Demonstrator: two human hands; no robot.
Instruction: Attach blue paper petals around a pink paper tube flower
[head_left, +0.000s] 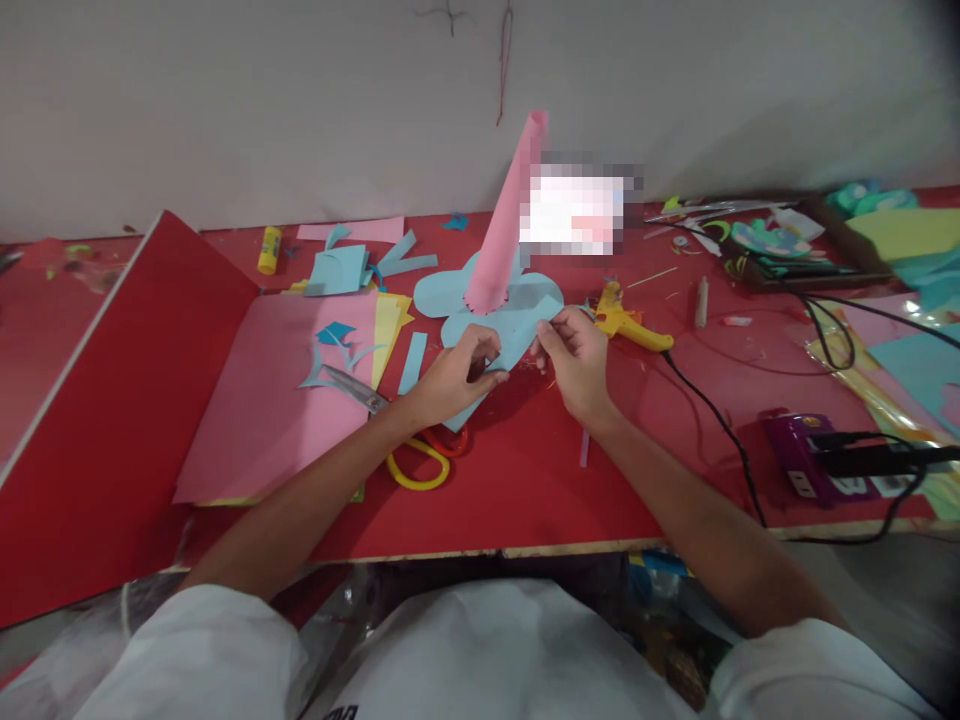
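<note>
A light blue paper flower [529, 300] with rounded petals lies on the red table, and a tall pink paper cone [504, 215] stands tilted on its middle. My right hand [577, 360] pinches the near right edge of the flower between thumb and fingers. Beside the flower's near side, my left hand [461, 375] is loosely curled, with a gap between thumb and fingertips. A blue paper strip [466, 412] pokes out beneath it. Scissors [418, 466] with yellow and red handles lie partly under my left wrist.
A yellow glue gun [626, 322] with a black cord lies right of my right hand. Pink sheets [277, 400], a red board [135, 420] and a glue stick [270, 250] are at left. A purple box [806, 455] and a cluttered tray [825, 275] are at right.
</note>
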